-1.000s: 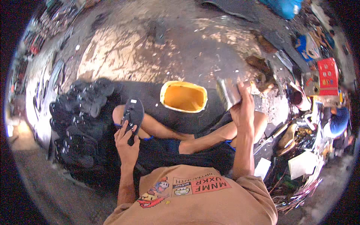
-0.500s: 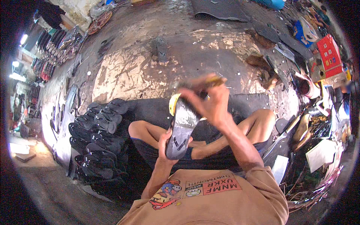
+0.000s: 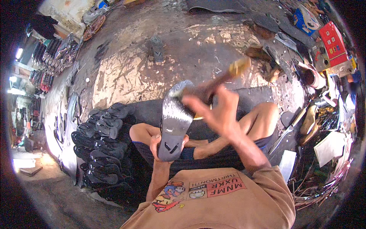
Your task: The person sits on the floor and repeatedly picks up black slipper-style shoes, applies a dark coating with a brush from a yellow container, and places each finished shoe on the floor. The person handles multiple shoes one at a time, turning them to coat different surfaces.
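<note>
My left hand [image 3: 155, 147] grips the near end of a dark flip-flop [image 3: 175, 131], thumb on one edge and fingers round the other. Its broad face is turned up, with two black slots near the gripped end and a whitish, shiny patch across the far half. A bit of yellow shows at its right edge. In my right hand [image 3: 219, 114] is a long brown tool with a yellow end [image 3: 239, 68], blurred by motion. The tool's other end lies over the far part of the flip-flop; whether it touches I cannot tell.
Dark flip-flops [image 3: 105, 147] are heaped to my left. A single flip-flop [image 3: 156, 49] lies on the floor ahead. To the right are a red box [image 3: 333, 44], a white sheet [image 3: 329, 149] and scattered scraps. A dark mat [image 3: 249, 95] stretches before my crossed legs.
The flip-flop has turned so its broad face shows more fully, and its yellow strap has mostly gone from sight. The tool's yellow end has swung up and to the right.
</note>
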The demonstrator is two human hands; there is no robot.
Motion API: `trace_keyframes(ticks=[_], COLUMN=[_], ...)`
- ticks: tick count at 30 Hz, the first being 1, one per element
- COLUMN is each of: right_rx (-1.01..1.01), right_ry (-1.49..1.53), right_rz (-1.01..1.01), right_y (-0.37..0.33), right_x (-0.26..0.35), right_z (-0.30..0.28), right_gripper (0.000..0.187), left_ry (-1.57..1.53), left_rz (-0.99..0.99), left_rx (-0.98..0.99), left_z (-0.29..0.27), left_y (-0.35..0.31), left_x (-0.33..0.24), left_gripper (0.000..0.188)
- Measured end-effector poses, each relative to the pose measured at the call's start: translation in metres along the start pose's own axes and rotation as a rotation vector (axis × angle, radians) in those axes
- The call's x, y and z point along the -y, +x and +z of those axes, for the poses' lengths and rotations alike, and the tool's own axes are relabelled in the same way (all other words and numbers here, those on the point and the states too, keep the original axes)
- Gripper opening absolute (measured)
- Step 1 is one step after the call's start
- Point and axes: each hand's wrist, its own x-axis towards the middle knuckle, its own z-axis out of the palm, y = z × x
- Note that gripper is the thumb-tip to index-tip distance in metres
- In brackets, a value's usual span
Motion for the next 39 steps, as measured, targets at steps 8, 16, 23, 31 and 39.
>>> trace_keyframes(ticks=[8, 16, 23, 31, 39], right_rx=[0.279, 0.185, 0.204, 0.18, -0.139], right_ry=[0.168, 0.132, 0.641, 0.215, 0.108], right_rz=[-0.028, 0.171, 0.294, 0.117, 0.23], right_y=[-0.023, -0.016, -0.087, -0.086, -0.015], right_x=[0.007, 0.016, 0.032, 0.012, -0.036], right_z=[-0.006, 0.01, 0.021, 0.005, -0.006], right_gripper=[0.021, 0.029, 0.024, 0.028, 0.022], left_ry=[-0.038, -0.096, 0.258, -0.239, 0.003], left_rz=[0.1, 0.068, 0.172, 0.174, 0.175], left_rx=[-0.112, -0.266, -0.3, -0.154, -0.098], left_z=[0.02, 0.036, 0.06, 0.057, 0.04], left_y=[0.029, 0.049, 0.064, 0.064, 0.062], left_x=[0.005, 0.009, 0.0, 0.004, 0.006], left_gripper=[0.056, 0.052, 0.053, 0.04, 0.042])
